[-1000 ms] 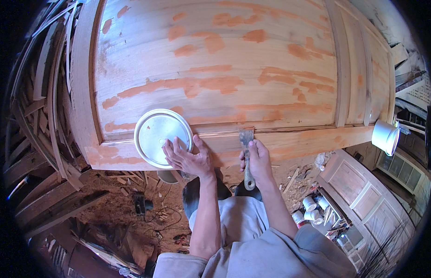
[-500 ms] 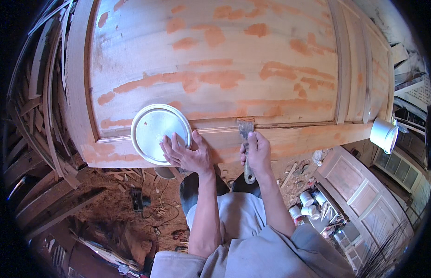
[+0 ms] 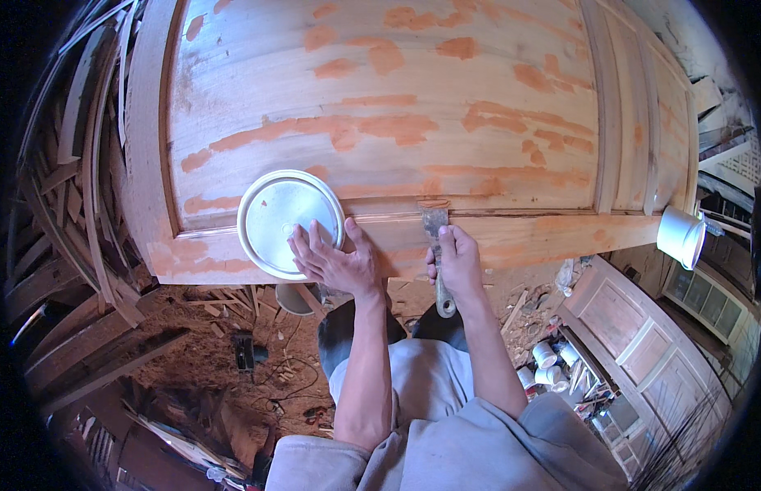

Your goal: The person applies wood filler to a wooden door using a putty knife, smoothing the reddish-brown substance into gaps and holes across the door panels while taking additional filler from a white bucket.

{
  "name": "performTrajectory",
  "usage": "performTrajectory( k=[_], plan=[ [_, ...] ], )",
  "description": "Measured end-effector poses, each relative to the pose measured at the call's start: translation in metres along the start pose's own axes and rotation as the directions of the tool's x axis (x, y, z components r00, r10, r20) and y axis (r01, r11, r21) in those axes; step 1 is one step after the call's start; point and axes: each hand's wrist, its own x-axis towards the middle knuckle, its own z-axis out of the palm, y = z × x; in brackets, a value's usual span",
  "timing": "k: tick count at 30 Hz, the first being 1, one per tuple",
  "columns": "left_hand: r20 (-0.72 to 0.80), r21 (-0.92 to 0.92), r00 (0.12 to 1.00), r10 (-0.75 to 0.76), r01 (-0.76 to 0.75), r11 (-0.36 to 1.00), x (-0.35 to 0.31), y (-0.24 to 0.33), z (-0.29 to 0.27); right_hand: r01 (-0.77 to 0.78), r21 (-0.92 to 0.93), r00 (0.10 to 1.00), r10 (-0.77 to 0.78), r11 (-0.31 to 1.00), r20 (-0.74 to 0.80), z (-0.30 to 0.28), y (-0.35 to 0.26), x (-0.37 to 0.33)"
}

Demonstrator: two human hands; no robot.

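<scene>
A round whitish lid (image 3: pixel 270 229) with a raised rim lies over the lower-left rail of a pale wooden panelled door (image 3: pixel 380 147). My left hand (image 3: pixel 344 262) rests on the lid's right side, fingers spread apart on its face and thumb beyond the rim. One small orange-brown dab shows on the lid. My right hand (image 3: pixel 460 266) is closed round the handle of a worn putty knife (image 3: pixel 435 222). The knife's blade points away from me and touches the groove between panel and rail, with orange-brown filler (image 3: pixel 434 204) at its tip. Similar filler patches streak the panel.
A white bucket (image 3: pixel 680 237) hangs by the door's right end. Timber strips (image 3: pixel 86 188) are stacked at the left. Another panelled door (image 3: pixel 634 335) leans at the lower right, near several white containers (image 3: pixel 546 355). Shavings and cords litter the floor (image 3: pixel 290 368).
The door, lid and both hands appear slightly higher in view, as the view has shifted a little. The putty knife stays at the groove, and the lid keeps about the same place.
</scene>
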Motion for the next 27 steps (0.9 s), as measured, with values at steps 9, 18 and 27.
performTrajectory(
  k=[9, 18, 27],
  plan=[
    [0.018, 0.003, 1.0, -0.01, 0.01, 1.0, 0.0, 0.002, -0.001, -0.026, -0.067, 0.998, 0.023, 0.997, -0.051, 0.011, -0.006, 0.003],
    [0.008, 0.015, 1.0, -0.008, 0.008, 1.0, 0.001, 0.004, -0.001, 0.033, 0.082, 0.999, -0.034, 0.996, 0.002, 0.008, 0.002, 0.005],
    [0.028, 0.02, 0.999, -0.018, 0.017, 1.0, -0.001, 0.003, -0.001, 0.035, 0.104, 0.981, -0.014, 0.994, -0.196, -0.12, -0.004, -0.009]
  ],
)
